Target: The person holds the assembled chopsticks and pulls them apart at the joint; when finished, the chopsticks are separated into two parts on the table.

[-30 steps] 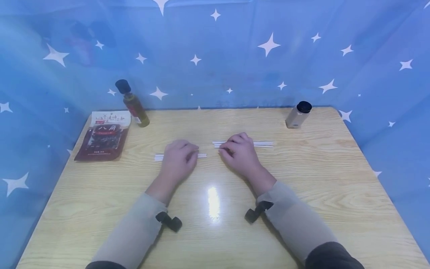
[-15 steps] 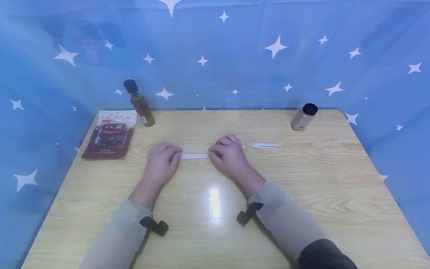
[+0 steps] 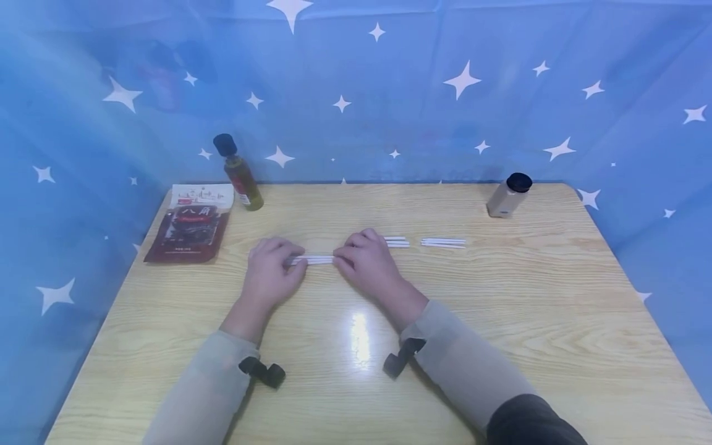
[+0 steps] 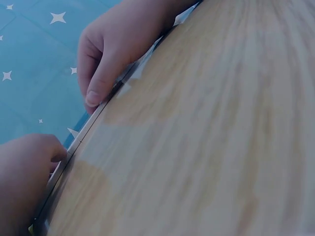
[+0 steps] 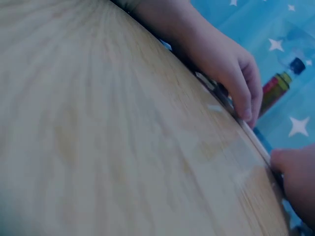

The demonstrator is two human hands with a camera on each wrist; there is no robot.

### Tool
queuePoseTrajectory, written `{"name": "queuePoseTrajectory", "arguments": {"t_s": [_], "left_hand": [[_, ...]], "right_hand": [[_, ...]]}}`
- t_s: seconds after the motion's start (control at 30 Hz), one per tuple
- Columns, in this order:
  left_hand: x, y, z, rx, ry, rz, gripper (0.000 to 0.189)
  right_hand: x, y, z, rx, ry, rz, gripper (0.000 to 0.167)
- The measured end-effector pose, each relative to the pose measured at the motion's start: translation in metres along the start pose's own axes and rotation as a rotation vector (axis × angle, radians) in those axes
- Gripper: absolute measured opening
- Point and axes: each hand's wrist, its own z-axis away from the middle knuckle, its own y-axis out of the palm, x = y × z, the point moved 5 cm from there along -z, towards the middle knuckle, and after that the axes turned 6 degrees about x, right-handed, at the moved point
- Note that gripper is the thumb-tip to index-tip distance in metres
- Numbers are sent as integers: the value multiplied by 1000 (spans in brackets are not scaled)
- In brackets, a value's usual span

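Observation:
Several thin white sticks (image 3: 319,259) lie side by side on the wooden table, spanning the space between the two hands. My left hand (image 3: 271,272) pinches their left end between thumb and fingers. At their right end, my right hand (image 3: 367,264) holds the sticks with thumb and fingertips. Two more short groups of white sticks lie behind and to the right: a nearer group (image 3: 397,241), partly covered by the right hand, and a farther group (image 3: 443,243). In the left wrist view both hands (image 4: 120,44) meet the sticks (image 4: 78,142) low on the tabletop.
On the table's far left, a dark red packet (image 3: 189,232) lies flat beside a capped oil bottle (image 3: 243,182). A small black-lidded jar (image 3: 507,196) stands at the back right. Behind the table (image 3: 556,346) hangs a blue star-patterned curtain (image 3: 411,105).
The right hand has left the rear sticks and come left and nearer, onto the front bundle's right end. The left hand has shifted to that bundle's left end, uncovering its middle.

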Motion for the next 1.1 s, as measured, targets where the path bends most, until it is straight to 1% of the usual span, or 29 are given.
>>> {"name": "queuePoseTrajectory", "arguments": {"t_s": [0.17,0.33,0.57,0.77,0.83,1.03,1.1], "left_hand": [[-1,0,0,-11,12,2,23],[-1,1,1,-8,19,-4,23],[-2,0,0,-5,20,7,22],[-2,0,0,-22,34,4,19],[-1,1,0,-26,34,0,19],[-1,1,-1,-25,19,-7,20],[-1,1,-1,-25,19,-6,20]], "right_hand": [[3,5,1,44,15,19,22],[2,8,2,47,42,25,20],[3,10,1,82,124,-89,16],[1,12,0,101,148,-94,15],[0,12,0,89,147,-102,15],[0,6,1,6,117,-136,15],[-1,5,1,-6,120,-143,15]]}}
